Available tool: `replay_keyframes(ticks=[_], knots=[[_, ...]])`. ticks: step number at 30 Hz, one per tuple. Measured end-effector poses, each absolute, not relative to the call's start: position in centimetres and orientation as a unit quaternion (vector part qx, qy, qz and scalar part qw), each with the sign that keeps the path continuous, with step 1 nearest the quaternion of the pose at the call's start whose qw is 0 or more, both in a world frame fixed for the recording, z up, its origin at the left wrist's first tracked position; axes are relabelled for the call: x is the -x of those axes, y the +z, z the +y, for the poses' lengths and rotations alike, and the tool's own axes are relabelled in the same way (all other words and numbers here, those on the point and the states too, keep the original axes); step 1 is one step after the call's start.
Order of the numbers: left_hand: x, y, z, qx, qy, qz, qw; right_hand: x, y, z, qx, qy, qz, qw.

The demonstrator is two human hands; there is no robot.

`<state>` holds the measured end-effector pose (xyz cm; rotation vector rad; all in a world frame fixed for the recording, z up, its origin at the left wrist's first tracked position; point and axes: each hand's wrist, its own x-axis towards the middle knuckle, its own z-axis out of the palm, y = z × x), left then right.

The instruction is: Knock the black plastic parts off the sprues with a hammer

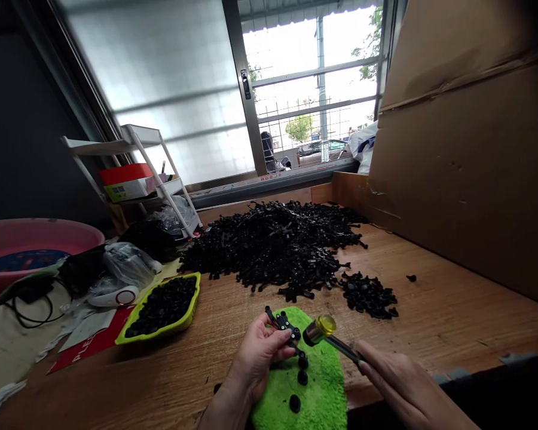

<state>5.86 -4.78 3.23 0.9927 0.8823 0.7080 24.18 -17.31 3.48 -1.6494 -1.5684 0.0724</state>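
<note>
My left hand (257, 352) is closed on a black plastic branched part (283, 325), holding it over a bright green fuzzy pad (325, 388) at the table's front edge. My right hand (403, 385) grips the dark handle of a small mallet whose yellow-tipped head (320, 328) hovers just right of the part. Two small black caps (302, 377) lie on the pad below the part.
A big heap of black plastic parts (278, 242) fills the middle of the wooden table (443, 310), with a smaller pile (370, 294) to its right. A yellow-green tray of black caps (164, 307) sits at left. A cardboard wall (466, 155) stands right; a pink basin (31, 245) far left.
</note>
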Motion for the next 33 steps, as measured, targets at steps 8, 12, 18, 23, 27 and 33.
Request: replay_keyframes(ticks=[8, 12, 18, 23, 27, 33], knots=[[-5.9, 2.6, -4.6, -0.467, 0.322, 0.391, 0.725, -25.0, 2.2, -18.8, 0.617, 0.118, -0.682, 0.376], [-6.0, 2.5, -4.6, -0.472, 0.327, 0.395, 0.717, -24.8, 3.2, -19.0, 0.601, 0.112, -0.691, 0.387], [-6.0, 2.4, -4.7, -0.48, 0.331, 0.38, 0.718, -24.4, 3.9, -18.5, 0.602, 0.093, -0.752, 0.253], [-6.2, 1.8, -4.5, -0.479, 0.338, 0.375, 0.718, -24.3, 4.0, -18.7, 0.595, 0.12, -0.749, 0.268], [-6.3, 1.7, -4.4, -0.48, 0.342, 0.379, 0.713, -24.5, 3.7, -18.6, 0.607, 0.093, -0.766, 0.189], [-6.4, 1.6, -4.3, -0.493, 0.337, 0.386, 0.703, -24.7, 3.0, -18.2, 0.607, 0.083, -0.76, 0.215]])
